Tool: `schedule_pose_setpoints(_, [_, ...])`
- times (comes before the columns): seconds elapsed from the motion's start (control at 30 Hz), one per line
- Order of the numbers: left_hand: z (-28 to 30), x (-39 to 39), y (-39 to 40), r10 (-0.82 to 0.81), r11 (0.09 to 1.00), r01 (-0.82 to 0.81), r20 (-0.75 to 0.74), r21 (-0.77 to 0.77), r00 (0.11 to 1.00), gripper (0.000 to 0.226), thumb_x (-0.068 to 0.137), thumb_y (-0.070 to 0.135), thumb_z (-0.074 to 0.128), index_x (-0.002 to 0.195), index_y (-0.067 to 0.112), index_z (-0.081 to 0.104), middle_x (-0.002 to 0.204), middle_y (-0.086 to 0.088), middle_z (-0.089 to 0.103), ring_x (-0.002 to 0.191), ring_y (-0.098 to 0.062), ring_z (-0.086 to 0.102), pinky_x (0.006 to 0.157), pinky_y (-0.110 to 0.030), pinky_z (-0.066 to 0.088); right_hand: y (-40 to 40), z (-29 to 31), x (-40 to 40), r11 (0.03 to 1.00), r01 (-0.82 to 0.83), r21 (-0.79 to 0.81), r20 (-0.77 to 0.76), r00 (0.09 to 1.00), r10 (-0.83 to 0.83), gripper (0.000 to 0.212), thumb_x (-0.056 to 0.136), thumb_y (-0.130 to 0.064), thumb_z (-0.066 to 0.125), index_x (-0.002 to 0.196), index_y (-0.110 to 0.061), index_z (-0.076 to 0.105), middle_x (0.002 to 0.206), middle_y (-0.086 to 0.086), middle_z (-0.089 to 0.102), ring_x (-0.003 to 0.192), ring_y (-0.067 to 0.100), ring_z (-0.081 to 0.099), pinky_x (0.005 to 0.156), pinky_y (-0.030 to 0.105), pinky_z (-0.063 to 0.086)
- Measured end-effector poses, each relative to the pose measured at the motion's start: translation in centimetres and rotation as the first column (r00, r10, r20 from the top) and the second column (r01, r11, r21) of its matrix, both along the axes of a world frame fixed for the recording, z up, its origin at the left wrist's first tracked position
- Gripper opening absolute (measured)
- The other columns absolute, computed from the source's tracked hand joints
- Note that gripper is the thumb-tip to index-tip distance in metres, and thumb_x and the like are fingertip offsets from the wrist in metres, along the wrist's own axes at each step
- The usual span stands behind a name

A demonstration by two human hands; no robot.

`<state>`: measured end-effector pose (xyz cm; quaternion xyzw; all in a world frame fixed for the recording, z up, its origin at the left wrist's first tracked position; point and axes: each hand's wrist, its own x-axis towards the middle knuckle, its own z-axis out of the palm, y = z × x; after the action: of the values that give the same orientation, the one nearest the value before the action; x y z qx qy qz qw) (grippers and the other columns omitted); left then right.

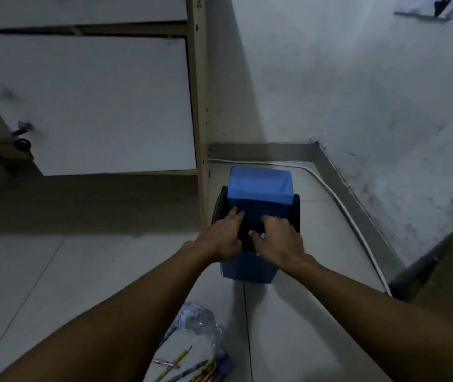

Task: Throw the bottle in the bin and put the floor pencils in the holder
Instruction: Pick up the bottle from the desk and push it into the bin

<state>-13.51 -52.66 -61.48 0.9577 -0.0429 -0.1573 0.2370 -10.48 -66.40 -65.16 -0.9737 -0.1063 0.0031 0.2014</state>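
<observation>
A blue bin [247, 268] stands on the floor in the corner, and its blue swing lid [259, 186] is tilted back in a black frame. The fingertips of my left hand [222, 235] are stretched out and press on the lid's lower edge. My right hand [277, 238] is curled over the dark opening at the bin's front rim. A crumpled clear plastic bottle [200, 321] lies on the floor between my forearms, touched by neither hand. Several coloured pencils [192, 370] lie scattered just below it. No pencil holder is in view.
A white cabinet door [96, 106] with a key in its lock stands on the left, with a wooden side panel [200, 119] right beside the bin. A white cable [344, 205] runs along the skirting on the right. The walls meet behind the bin.
</observation>
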Motion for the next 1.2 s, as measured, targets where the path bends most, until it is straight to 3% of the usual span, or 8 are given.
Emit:
schedule_pose_setpoints(0.13, [0.5,-0.2,0.2,0.004,1.0,-0.004,-0.009,-0.021,1.0,0.074,0.091,0.002,0.048,0.154,0.013,0.011,0.164,-0.007,0.004,0.146,-0.03,0.024,0.118,-0.039,0.023,-0.8,0.0,-2.5,0.965,-0.261,-0.036,0.337,0.906,0.258,0.015,0.084,-0.022,0.062,0.095,-0.012,0.061,0.095,0.006,0.06,0.088,0.022,0.056,0.071,0.039,0.054])
schedule_pose_setpoints(0.2, [0.6,-0.3,0.5,0.003,0.999,-0.004,-0.018,-0.037,1.0,0.074,0.091,0.001,0.047,0.154,0.012,0.011,0.164,-0.008,0.006,0.146,-0.03,0.023,0.118,-0.038,0.022,-1.0,-0.5,-4.2,0.884,-0.453,-0.12,0.252,0.847,0.468,0.013,0.083,-0.021,0.061,0.092,-0.012,0.062,0.093,0.007,0.062,0.086,0.023,0.057,0.07,0.041,0.054])
schedule_pose_setpoints(0.27, [0.5,-0.2,0.8,0.006,1.0,-0.006,-0.014,-0.031,1.0,0.072,0.091,-0.001,0.046,0.154,0.01,0.012,0.163,-0.01,0.012,0.146,-0.03,0.025,0.117,-0.038,0.023,-0.6,-1.8,-5.8,0.806,-0.552,-0.212,-0.007,0.826,0.564,0.019,0.086,-0.025,0.055,0.098,-0.013,0.062,0.104,0.008,0.064,0.095,0.026,0.058,0.076,0.039,0.051])
schedule_pose_setpoints(0.5, [-0.8,-1.3,1.4,0.011,0.993,-0.008,0.026,-0.116,1.0,0.065,0.09,-0.002,0.046,0.15,0.012,0.025,0.16,-0.009,0.021,0.142,-0.031,0.032,0.116,-0.042,0.028,2.4,-10.2,-9.0,0.903,-0.392,-0.175,-0.541,0.805,0.244,0.065,0.077,-0.052,0.068,0.129,-0.016,0.051,0.135,0.008,0.053,0.119,0.028,0.053,0.091,0.033,0.045])
schedule_pose_setpoints(0.67, [-1.4,-1.7,1.4,0.0,0.99,0.008,0.055,-0.142,0.998,0.067,0.09,-0.002,0.046,0.151,0.011,0.023,0.163,-0.005,0.01,0.145,-0.03,0.027,0.118,-0.043,0.024,4.0,-14.3,-10.9,0.977,-0.182,-0.115,-0.642,0.764,0.066,0.095,0.055,-0.061,0.08,0.131,-0.018,0.043,0.136,0.009,0.052,0.121,0.029,0.052,0.094,0.036,0.046])
schedule_pose_setpoints(1.0, [-2.1,-1.3,1.7,-0.008,0.985,0.019,0.067,-0.173,0.998,0.066,0.088,-0.003,0.047,0.149,0.011,0.026,0.164,-0.005,0.009,0.143,-0.031,0.03,0.118,-0.046,0.029,4.2,-16.9,-11.9,1.0,-0.023,0.015,-0.609,0.793,0.027,0.053,0.073,-0.032,0.067,0.12,-0.018,0.048,0.125,0.011,0.059,0.113,0.033,0.059,0.093,0.041,0.052])
schedule_pose_setpoints(1.1, [-2.1,-1.1,1.7,-0.009,0.984,0.02,0.064,-0.177,0.998,0.065,0.087,-0.003,0.047,0.148,0.011,0.028,0.163,-0.005,0.012,0.142,-0.032,0.031,0.117,-0.046,0.03,3.6,-15.1,-10.4,0.994,-0.074,0.081,-0.592,0.799,0.108,0.047,0.074,-0.031,0.064,0.116,-0.017,0.051,0.118,0.009,0.061,0.106,0.031,0.062,0.086,0.036,0.054])
schedule_pose_setpoints(1.2, [-2.0,-0.8,1.5,0.0,0.987,0.008,0.055,-0.158,0.998,0.067,0.087,-0.003,0.045,0.149,0.01,0.025,0.164,-0.006,0.009,0.144,-0.031,0.028,0.118,-0.045,0.027,2.9,-11.7,-8.4,0.971,-0.216,0.104,-0.546,0.803,0.237,0.053,0.065,-0.048,0.056,0.108,-0.017,0.053,0.11,0.008,0.064,0.101,0.028,0.063,0.084,0.041,0.055])
